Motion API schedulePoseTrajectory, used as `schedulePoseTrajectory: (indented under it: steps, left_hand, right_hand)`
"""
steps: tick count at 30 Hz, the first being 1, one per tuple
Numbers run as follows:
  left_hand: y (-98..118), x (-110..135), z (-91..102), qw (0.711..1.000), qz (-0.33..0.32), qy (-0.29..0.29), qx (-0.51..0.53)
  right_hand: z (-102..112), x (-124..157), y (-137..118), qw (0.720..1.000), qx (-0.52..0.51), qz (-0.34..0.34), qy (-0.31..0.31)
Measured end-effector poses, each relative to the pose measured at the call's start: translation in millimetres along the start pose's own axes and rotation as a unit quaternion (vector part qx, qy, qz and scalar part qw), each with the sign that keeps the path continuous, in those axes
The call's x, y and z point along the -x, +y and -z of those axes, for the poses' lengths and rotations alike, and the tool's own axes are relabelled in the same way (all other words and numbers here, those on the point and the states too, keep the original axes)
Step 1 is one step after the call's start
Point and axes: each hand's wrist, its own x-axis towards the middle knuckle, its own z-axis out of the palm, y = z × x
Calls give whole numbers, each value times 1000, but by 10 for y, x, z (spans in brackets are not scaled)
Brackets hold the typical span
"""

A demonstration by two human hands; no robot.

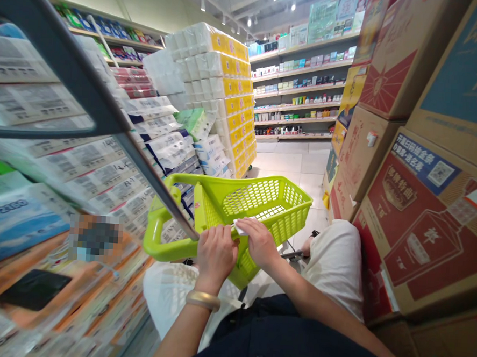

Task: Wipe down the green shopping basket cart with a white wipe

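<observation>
A lime-green wheeled shopping basket (297, 209) stands in front of me, its perforated interior showing. Its grey pull handle (142, 167) slants up to the top left, close to the camera. My left hand (216, 255), a gold-coloured bangle at its wrist, is closed over the near rim beside the foot of that handle. My right hand (258, 244) is pressed to the same rim just to the right. Under its fingers is a small white wipe (240, 230), partly hidden. The undersides of both hands are out of sight.
Stacked cartons (422, 211) rise on my right. Tissue packs (81, 163) are piled on the left, with a dark phone-like slab (33, 289) on the nearer ones. A tall yellow-and-white paper-roll stack (231, 92) stands ahead, before shelves of small goods (300, 91).
</observation>
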Motion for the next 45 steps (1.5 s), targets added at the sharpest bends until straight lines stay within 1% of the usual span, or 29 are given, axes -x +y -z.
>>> schedulePoseTrajectory:
  steps: [2, 4, 6, 7, 10, 12, 14, 16, 18, 20, 22, 24, 26, 29, 31, 33, 35, 37, 39, 42, 44, 45]
  left_hand:
    - [-1, 4, -1, 1000, 1, 1, -2]
    - [3, 6, 2, 1000, 2, 1, -2]
    - [9, 5, 7, 1000, 7, 1, 0]
    - [11, 5, 10, 1000, 9, 0, 1]
    - [9, 6, 14, 1000, 10, -4, 5]
    - [2, 10, 11, 1000, 8, -7, 10]
    - [-5, 15, 7, 1000, 8, -8, 14]
    - [-8, 19, 3, 1000, 10, -9, 18]
    - [-8, 20, 2, 1000, 14, -11, 19]
    - [-8, 20, 2, 1000, 17, -13, 18]
    - [-10, 21, 4, 1000, 17, -15, 19]
    - [-12, 24, 6, 999, 16, -16, 23]
    - [-14, 27, 8, 999, 14, -14, 25]
    - [-14, 28, 6, 999, 16, -11, 29]
    - [-14, 28, 0, 999, 19, -10, 35]
    - [-17, 29, -8, 999, 20, -12, 41]
    - [-21, 32, -13, 999, 20, -14, 44]
    - [-26, 36, -14, 999, 20, -14, 44]
    - [-27, 40, -12, 999, 20, -12, 44]
    - [-23, 40, -5, 999, 21, -9, 41]
    - [-21, 36, -1, 999, 21, -8, 34]
    - [-21, 34, 1, 999, 21, -8, 30]
  right_hand:
    - [42, 2, 97, 999, 14, -31, 12]
    - [73, 10, 180, 996, 35, -80, 36]
    - [65, 24, 186, 993, 43, -102, 50]
    - [48, 31, 157, 994, 39, -92, 47]
    - [-5, 47, 54, 1000, 10, -23, 12]
    - [3, 50, 71, 1000, 1, 0, -1]
    - [47, 54, 173, 1000, 14, -17, 15]
    - [93, 62, 287, 997, 33, -56, 47]
    - [109, 76, 323, 994, 42, -80, 66]
    - [88, 90, 260, 996, 32, -66, 57]
    - [58, 100, 162, 999, 11, -23, 27]
    - [53, 103, 120, 1000, -5, 8, 2]
    - [81, 100, 170, 1000, 0, -2, 6]
    - [130, 91, 297, 997, 28, -60, 40]
    - [120, 84, 295, 995, 33, -78, 48]
    - [73, 76, 204, 998, 17, -58, 30]
    - [24, 71, 97, 1000, -5, -17, -2]
    - [10, 72, 66, 1000, -17, 7, -24]
    - [42, 79, 140, 1000, -10, -7, -15]
    - [112, 91, 304, 997, 22, -62, 24]
    - [121, 92, 320, 996, 35, -79, 30]
    - [110, 90, 290, 997, 33, -72, 23]
